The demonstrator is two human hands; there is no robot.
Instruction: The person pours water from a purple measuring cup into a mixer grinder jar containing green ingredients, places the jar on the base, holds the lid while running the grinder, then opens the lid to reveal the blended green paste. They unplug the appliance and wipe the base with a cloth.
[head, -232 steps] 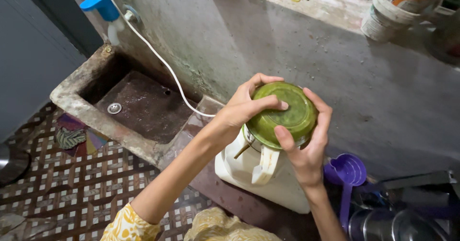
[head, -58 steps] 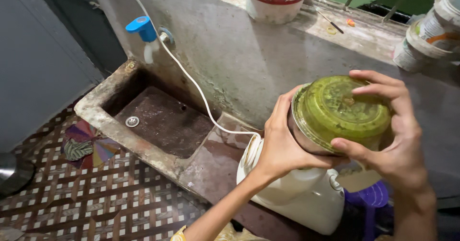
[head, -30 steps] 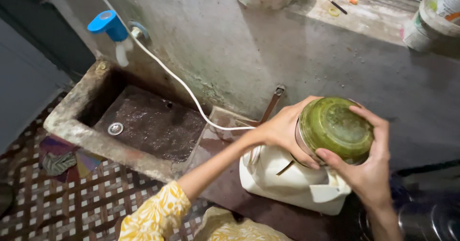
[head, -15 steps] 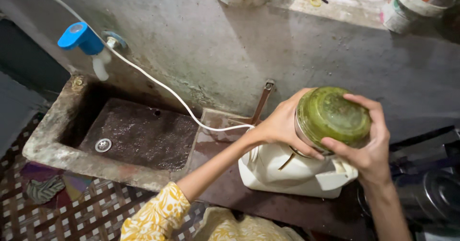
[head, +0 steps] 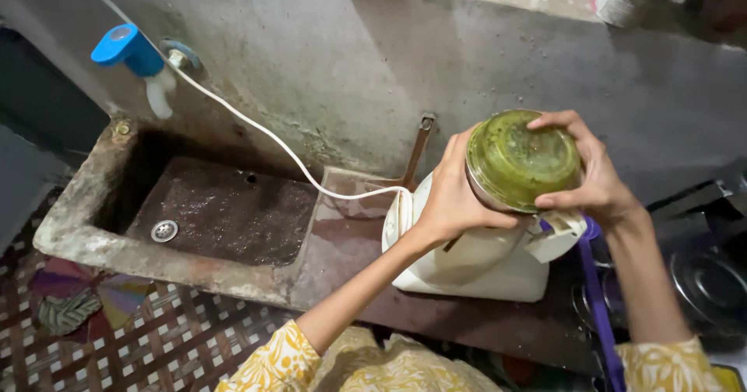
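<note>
Grinder jar, green-smeared lid on, atop white mixer base. Left hand wraps jar; right hand fingers clasp lid. Lid not yet off.

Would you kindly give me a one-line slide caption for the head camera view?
Both hands, left and right, grip a green-smeared lidded jar above a white mixer base beside a stone sink.

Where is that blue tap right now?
In the head view the blue tap is at the upper left, fixed to the grey wall just above the back left corner of the stone sink, with a white cord passing beside it.
</note>
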